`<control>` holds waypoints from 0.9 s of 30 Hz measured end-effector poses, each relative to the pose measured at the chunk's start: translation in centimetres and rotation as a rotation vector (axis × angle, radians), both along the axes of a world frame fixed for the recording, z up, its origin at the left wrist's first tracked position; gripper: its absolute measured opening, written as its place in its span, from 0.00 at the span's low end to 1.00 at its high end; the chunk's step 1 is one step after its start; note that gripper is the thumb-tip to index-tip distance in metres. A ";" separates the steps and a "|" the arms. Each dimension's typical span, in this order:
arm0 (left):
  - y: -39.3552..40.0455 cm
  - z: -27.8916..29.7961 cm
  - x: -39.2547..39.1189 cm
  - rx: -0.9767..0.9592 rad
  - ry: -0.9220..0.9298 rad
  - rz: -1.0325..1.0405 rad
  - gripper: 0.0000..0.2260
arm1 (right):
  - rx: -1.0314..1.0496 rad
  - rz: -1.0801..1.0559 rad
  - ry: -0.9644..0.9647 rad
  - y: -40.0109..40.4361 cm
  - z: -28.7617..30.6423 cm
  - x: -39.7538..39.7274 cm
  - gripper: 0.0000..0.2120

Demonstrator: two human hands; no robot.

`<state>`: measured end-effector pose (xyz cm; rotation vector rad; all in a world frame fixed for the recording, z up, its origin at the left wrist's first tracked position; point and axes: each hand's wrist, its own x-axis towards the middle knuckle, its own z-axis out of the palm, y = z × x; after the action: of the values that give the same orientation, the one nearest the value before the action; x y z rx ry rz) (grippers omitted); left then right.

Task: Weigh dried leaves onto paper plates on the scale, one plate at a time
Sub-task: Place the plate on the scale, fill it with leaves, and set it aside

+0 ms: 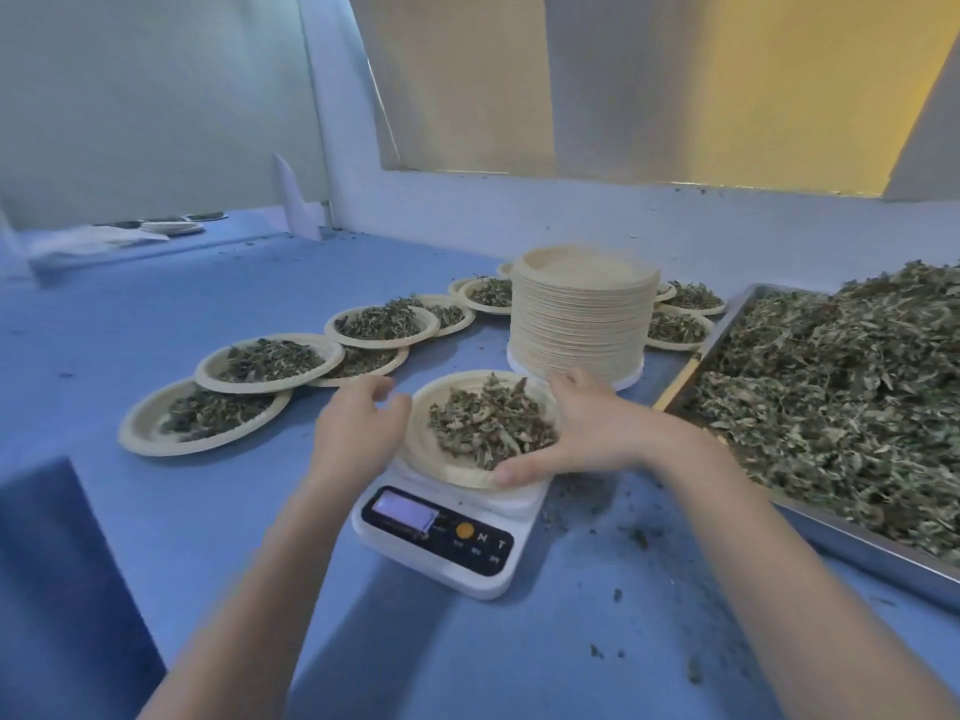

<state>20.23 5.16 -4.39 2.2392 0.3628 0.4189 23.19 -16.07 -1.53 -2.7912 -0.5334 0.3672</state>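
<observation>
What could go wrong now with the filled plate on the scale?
1. The right hand holds the plate by its rim; tilted, its heaped leaves may spill.
2. The left hand hovers beside the rim; a bump could scatter them.
3. The plate stack stands close behind.

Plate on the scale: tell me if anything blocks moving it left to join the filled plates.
Nothing visible does. The plate sits on the scale, right hand gripping its near rim, left hand beside its left edge. Only bare blue table lies before the filled plates.
</observation>
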 end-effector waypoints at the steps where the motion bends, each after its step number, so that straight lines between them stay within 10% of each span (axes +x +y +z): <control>1: -0.1 -0.4 0.2 -0.029 0.055 -0.019 0.15 | -0.008 0.008 0.033 -0.2 -0.1 0.0 0.73; 20: 6.8 0.9 -1.5 -0.323 -0.013 0.097 0.12 | 0.396 0.116 -0.037 7.3 1.2 1.4 0.62; 27: 11.4 -1.7 -4.7 -0.379 0.032 0.189 0.10 | 0.249 0.206 0.113 13.8 0.0 3.7 0.58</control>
<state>15.51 16.53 -6.09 1.8511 0.6202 0.3782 26.93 -2.26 -1.56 -2.4680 -0.7852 0.4639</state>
